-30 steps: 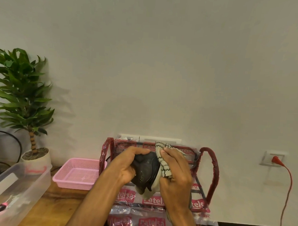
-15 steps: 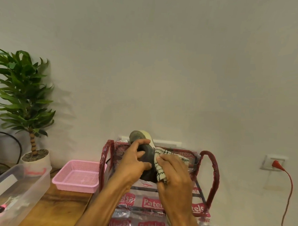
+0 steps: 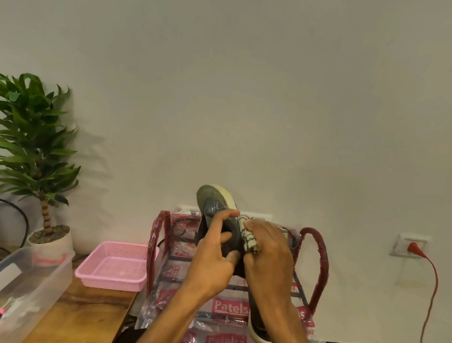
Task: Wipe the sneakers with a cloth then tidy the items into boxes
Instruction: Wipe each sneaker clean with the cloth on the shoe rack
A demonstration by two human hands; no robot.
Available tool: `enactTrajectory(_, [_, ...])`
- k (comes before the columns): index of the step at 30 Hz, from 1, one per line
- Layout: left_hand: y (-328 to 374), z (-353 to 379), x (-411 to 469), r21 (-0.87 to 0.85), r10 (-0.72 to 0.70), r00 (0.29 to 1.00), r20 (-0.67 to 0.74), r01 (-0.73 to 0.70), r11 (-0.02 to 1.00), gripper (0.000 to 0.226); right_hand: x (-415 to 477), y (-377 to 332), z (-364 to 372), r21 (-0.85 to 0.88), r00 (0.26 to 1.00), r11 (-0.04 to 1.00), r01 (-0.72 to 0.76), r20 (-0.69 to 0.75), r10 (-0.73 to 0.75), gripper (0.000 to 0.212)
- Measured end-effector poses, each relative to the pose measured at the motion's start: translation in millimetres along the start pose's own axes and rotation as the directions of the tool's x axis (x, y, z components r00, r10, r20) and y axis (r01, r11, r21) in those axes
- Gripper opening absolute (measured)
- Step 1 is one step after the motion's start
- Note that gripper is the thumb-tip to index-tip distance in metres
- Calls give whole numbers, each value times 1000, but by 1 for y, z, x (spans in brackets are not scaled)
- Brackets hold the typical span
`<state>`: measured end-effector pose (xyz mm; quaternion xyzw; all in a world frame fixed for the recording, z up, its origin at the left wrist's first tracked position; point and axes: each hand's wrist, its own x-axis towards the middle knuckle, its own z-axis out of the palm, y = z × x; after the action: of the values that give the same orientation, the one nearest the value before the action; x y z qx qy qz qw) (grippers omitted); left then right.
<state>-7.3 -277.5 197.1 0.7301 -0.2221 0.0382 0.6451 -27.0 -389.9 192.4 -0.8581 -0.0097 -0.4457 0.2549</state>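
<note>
A dark sneaker (image 3: 213, 204) with a cream sole is held upright in the air, toe pointing up. My left hand (image 3: 213, 251) grips it from the left, fingers curled round its side. My right hand (image 3: 265, 251) holds a white cloth with black stitching (image 3: 245, 237) bunched against the sneaker's right side. A second sneaker (image 3: 258, 328) with a pale sole shows partly below my right forearm, on the rack.
A red-framed rack wrapped in printed plastic (image 3: 319, 266) stands below my hands against the wall. A pink basket (image 3: 112, 265) and a clear plastic box (image 3: 15, 289) sit on the wooden table (image 3: 84, 318) at left, beside a potted plant (image 3: 38, 163). A red plug (image 3: 414, 248) sits in a wall socket.
The sneaker has been raised and turned so its toe and sole stick up above my hands. The cloth has slid along its side under my right hand.
</note>
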Motion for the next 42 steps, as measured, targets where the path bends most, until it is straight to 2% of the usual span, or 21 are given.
enactTrajectory(3, [0,-6,5,-64,-35,998,-45,32,997,82,-11,-11,-1,-2,999,999,44,12,-44,54])
enactTrajectory(6, [-2,-13,3,-51,-22,999,-27,21,998,75,-18,-8,-2,-14,993,993,115,38,-115,55])
enactTrajectory(10, [-2,-9,1,-23,-7,1000,-23,7,1000,76,2,1,3,-6,1000,1000,-24,18,24,45])
enactTrajectory(15, [-6,-14,6,-54,-7,996,-85,2,999,77,-19,-3,0,-21,992,992,127,26,-126,54])
enactTrajectory(20, [-3,-10,11,-105,-4,987,-159,-13,994,73,-13,6,2,-70,999,997,45,20,-44,52])
enactTrajectory(22, [-5,-15,16,-170,-32,979,-199,-2,985,69,-20,0,4,-110,988,982,154,15,-153,45])
enactTrajectory(24, [-7,-20,20,-191,-56,983,-173,23,981,67,-21,2,3,-126,977,969,213,30,-211,39])
enactTrajectory(26, [-8,-20,21,-156,-52,989,-136,31,987,67,-12,12,3,-127,992,984,128,23,-126,37])
enactTrajectory(29, [-11,-18,21,-107,-35,988,-152,19,994,69,1,19,6,-97,999,995,-28,29,31,40])
enactTrajectory(34, [-15,-25,26,-61,-49,985,-168,39,997,72,-5,13,9,-4,991,993,-120,54,120,50])
enactTrajectory(36, [-16,-26,27,-51,-68,985,-156,61,997,71,-15,8,12,-7,997,998,-65,48,65,53])
enactTrajectory(40, [-21,-32,24,-36,-59,990,-127,55,998,63,-29,-1,18,-46,984,984,171,51,-169,52])
enactTrajectory(42, [-21,-32,21,-26,-55,996,-74,53,998,59,-20,3,23,-38,992,992,120,39,-119,49])
